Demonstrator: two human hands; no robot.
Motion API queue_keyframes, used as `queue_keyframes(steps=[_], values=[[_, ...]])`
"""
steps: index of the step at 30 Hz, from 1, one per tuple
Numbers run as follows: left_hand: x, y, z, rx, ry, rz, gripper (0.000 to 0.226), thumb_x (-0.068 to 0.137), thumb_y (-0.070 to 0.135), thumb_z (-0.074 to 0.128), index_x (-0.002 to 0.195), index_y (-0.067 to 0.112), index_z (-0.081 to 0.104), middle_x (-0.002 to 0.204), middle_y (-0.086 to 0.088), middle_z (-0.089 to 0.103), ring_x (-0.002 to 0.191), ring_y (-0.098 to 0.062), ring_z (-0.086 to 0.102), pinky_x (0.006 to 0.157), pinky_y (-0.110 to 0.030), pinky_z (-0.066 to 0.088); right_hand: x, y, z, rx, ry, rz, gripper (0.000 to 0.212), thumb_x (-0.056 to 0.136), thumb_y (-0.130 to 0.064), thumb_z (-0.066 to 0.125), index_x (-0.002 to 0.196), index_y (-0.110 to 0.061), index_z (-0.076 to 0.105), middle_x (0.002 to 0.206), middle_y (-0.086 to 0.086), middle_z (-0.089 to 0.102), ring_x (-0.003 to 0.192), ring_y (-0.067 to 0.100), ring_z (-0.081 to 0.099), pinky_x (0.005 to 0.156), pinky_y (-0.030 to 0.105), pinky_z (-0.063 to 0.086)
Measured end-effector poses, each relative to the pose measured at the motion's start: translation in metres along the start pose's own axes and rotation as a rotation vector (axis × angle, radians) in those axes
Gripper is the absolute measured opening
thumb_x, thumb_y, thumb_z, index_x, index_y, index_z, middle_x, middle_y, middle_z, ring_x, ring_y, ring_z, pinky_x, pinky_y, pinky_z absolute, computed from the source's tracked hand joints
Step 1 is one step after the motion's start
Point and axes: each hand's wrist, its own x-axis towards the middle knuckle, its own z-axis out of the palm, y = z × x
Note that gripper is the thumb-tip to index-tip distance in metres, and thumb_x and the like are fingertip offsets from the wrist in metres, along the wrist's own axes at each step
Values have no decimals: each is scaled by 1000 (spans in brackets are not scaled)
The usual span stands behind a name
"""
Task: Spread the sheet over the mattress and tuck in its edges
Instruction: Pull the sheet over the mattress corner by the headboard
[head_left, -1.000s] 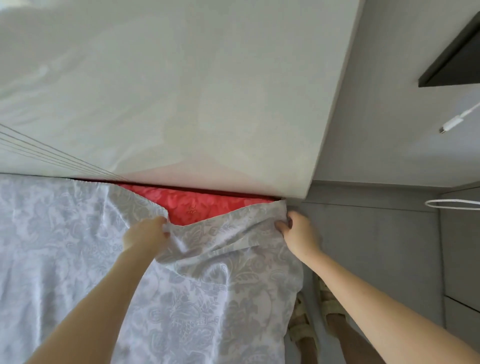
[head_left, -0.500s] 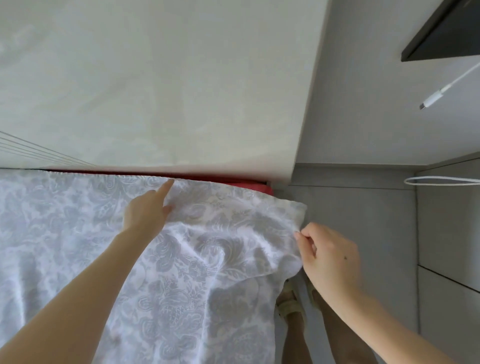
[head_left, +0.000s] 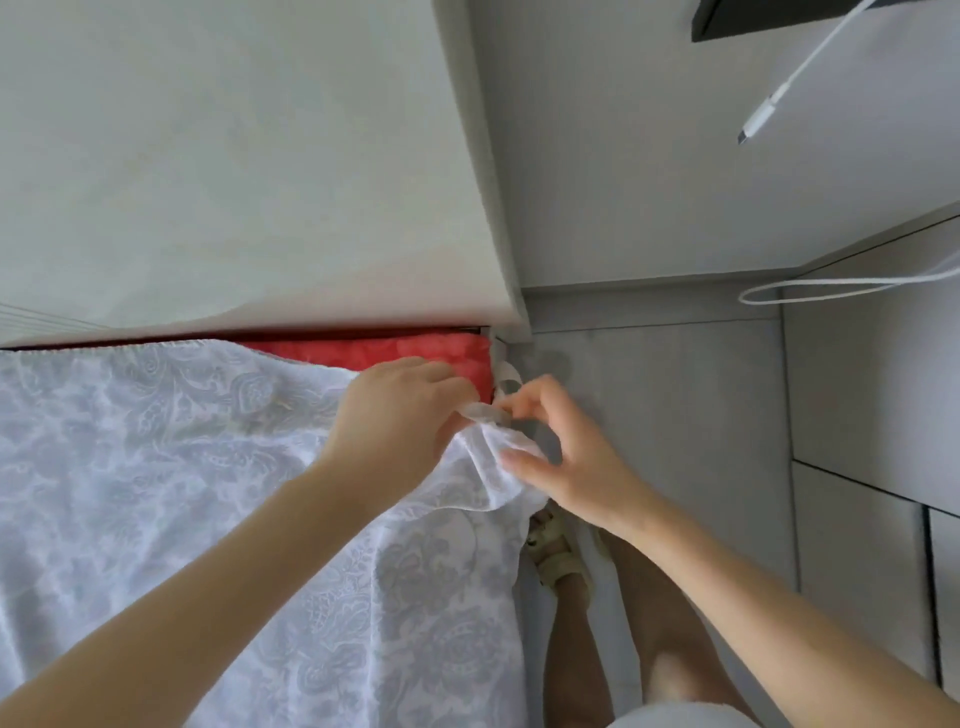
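A pale panel (head_left: 234, 156) fills the upper left of the frame, and its lower edge meets the bed. Below it the sheet (head_left: 156, 467), white with a grey leaf pattern, covers the lower left and runs down to the bottom edge. Its top hem lies along the foot of the panel at the far left. Toward the centre the hem falls away and leaves a strip of red mattress (head_left: 415, 351) bare, up to the mattress corner.

The left grip (head_left: 400, 415), a bare hand, reaches in from the lower left across the sheet. It sits at that corner with its fingers curled down, clenched on the bunched corner of the sheet. Just to its right, the right grip (head_left: 561, 457) comes in from the lower right. Its thumb and forefinger pinch the same bunched edge, and its other fingers are spread, with one fingertip touching the gathered cloth below. The two grips nearly touch, with the sheet corner between them, at the mattress corner and not yet over it.

Below the right grip, bare legs and a pale sandal (head_left: 558, 558) stand on the grey floor (head_left: 675, 415) beside the bed. At the upper right a white cable (head_left: 779, 98) hangs from a dark shelf (head_left: 769, 21).
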Motion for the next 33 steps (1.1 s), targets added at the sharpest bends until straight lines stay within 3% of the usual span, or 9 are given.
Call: queue_keyframes(steps=[2,4,8,12,15,22,26,29,33], values=[[-3,5,-15,-61,-7,-44,32,80,33,44,69,18,69,60,5,61,50,-21,58,43,-27,43,9,1,-11,81,-13,48,50,73,-8,51,109,-42,44,101,-15,63,117,18,49,104,36,31],[-1,8,-28,-129,-9,-57,30,81,30,44,72,16,69,63,3,61,49,-21,56,40,-31,45,26,6,-19,-149,-91,118,62,71,-3,47,114,-49,48,101,-20,64,114,15,46,103,34,25],[13,12,-48,-92,-10,-40,17,80,17,56,72,9,69,64,0,59,53,-16,45,49,-24,36,46,23,-34,-752,-174,110,15,93,-29,54,103,-25,65,82,-10,59,101,20,52,86,29,21],[27,15,-53,-114,71,-112,12,78,11,59,77,7,70,70,-4,62,60,-23,56,54,-27,41,-9,8,-87,-893,211,-75,21,92,-22,55,71,-16,58,61,-5,50,62,20,48,72,37,41],[44,25,-42,-93,166,-102,8,77,6,63,78,5,71,75,-5,66,64,-17,53,56,-19,35,-60,-19,-124,-1009,429,-198,22,87,-24,50,71,-12,60,57,-3,51,54,21,45,56,30,38],[57,35,-14,-2,323,-147,12,73,-5,65,81,2,70,75,-12,67,68,-30,62,58,-28,44,-65,-18,-99,-891,752,-27,23,85,-17,55,65,-11,61,44,1,47,37,23,43,39,24,32],[39,49,-8,21,211,-141,35,76,-2,70,109,6,66,104,-16,63,92,-36,60,64,-37,52,-53,-18,-90,-819,640,44,27,86,-21,53,61,-13,57,41,0,41,37,22,38,40,27,31],[13,73,4,-71,232,-153,14,82,16,64,92,7,68,85,-9,64,76,-29,62,62,-32,53,-30,-14,-97,-768,549,177,37,85,-20,52,52,-13,38,46,2,32,46,20,30,46,29,22],[-12,122,38,-339,-366,-433,41,87,53,55,105,17,65,97,3,66,88,-16,64,79,-28,51,-15,-13,-94,-535,529,265,44,78,-13,57,47,-17,24,50,3,19,52,17,17,50,32,12]])
